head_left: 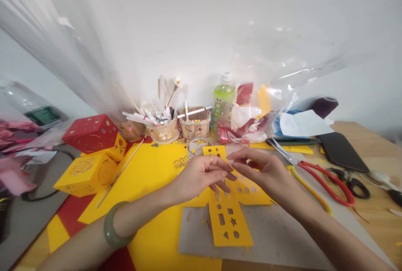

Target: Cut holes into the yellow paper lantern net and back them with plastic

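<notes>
My left hand (210, 174) is over the middle of a yellow cross-shaped card cutout (230, 220), its fingers loosely spread and nothing visible in them. Close by on the right is my right hand (260, 172), fingers bent and thumb tip a little apart from them; no object shows there. The fingertips of both hands nearly meet. Small shapes are cut through the card's arms: stars, circles, rectangles, hexagons. My hands hide its centre. The card lies partly on a grey board (194, 231) and partly on a large yellow sheet (157, 204).
To the left stand a red box (92, 132) and a yellow box (84, 174), near a thin stick (121, 172). Behind are two small baskets, one (165, 132) full of pens, a green bottle (221, 99) and plastic bags. Red-handled scissors (326, 179) and a black phone (342, 151) lie right.
</notes>
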Motion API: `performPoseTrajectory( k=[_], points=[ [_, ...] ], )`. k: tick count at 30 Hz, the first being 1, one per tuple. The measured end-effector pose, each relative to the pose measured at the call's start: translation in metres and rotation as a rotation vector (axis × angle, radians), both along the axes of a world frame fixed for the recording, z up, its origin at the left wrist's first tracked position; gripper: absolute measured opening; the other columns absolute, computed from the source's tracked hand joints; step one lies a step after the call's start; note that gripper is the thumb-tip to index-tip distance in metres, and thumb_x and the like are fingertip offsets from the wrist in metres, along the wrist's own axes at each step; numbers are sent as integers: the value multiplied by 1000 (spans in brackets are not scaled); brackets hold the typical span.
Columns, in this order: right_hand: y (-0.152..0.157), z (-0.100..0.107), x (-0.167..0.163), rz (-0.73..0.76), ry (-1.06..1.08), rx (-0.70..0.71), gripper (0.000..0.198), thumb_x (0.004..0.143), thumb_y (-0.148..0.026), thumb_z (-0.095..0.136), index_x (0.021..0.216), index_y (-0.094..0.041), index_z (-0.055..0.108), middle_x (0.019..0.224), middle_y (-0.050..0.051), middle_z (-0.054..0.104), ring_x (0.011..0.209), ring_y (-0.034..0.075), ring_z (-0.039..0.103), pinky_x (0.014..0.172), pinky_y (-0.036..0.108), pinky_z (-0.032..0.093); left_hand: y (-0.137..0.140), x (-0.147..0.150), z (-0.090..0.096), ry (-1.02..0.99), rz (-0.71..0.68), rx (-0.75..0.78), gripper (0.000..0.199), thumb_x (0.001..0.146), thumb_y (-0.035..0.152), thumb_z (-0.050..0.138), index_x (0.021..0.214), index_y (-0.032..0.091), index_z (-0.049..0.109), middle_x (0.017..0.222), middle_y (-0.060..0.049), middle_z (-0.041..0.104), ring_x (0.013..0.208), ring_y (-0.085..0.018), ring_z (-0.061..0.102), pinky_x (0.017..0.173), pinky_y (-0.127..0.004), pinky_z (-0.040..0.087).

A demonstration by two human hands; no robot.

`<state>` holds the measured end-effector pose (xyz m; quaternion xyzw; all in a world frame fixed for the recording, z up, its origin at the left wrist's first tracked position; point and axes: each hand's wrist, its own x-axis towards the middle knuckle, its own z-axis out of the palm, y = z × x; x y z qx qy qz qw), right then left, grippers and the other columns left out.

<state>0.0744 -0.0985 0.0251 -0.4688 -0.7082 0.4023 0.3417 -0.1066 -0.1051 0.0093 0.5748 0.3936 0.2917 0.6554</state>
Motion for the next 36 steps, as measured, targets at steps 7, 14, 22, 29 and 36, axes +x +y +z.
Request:
performPoseTrajectory(
  k=[7,14,22,29,36],
  points=[
    [-9,-3,-16,-40,287,-253,16,75,-32,62,67,-19,66,69,0,60,68,12,53,62,22,40,-8,9,0,66,12,-3,19,82,19,49,92,13,64,98,-8,69,73,-15,68,59,-21,46],
    [-15,-11,-20,-87,410,-364,17,72,-33,65,65,-18,66,63,-1,56,56,8,45,51,20,35,-17,14,-7,21,27,-25,21,84,24,49,92,13,66,96,-8,69,73,-15,68,57,-20,46],
    [-19,-12,-21,-97,373,-314,11,72,-28,63,67,-19,68,63,-2,56,58,8,46,52,19,35,-22,17,-8,-109,50,-146,20,83,25,52,92,14,66,96,-8,68,69,-14,68,55,-18,48],
    [-21,-15,-23,-86,395,-324,19,73,-32,62,61,-17,64,63,-1,54,55,8,44,50,20,33,-22,19,-11,-109,68,-157,19,82,26,54,89,12,65,91,-8,68,68,-15,68,53,-18,48],
    [-21,-16,-24,-98,395,-311,21,73,-32,61,60,-17,63,65,0,54,53,8,42,48,20,33,-22,18,-11,-106,67,-162,19,81,26,54,88,13,65,91,-8,68,69,-16,69,55,-20,49]
  ],
)
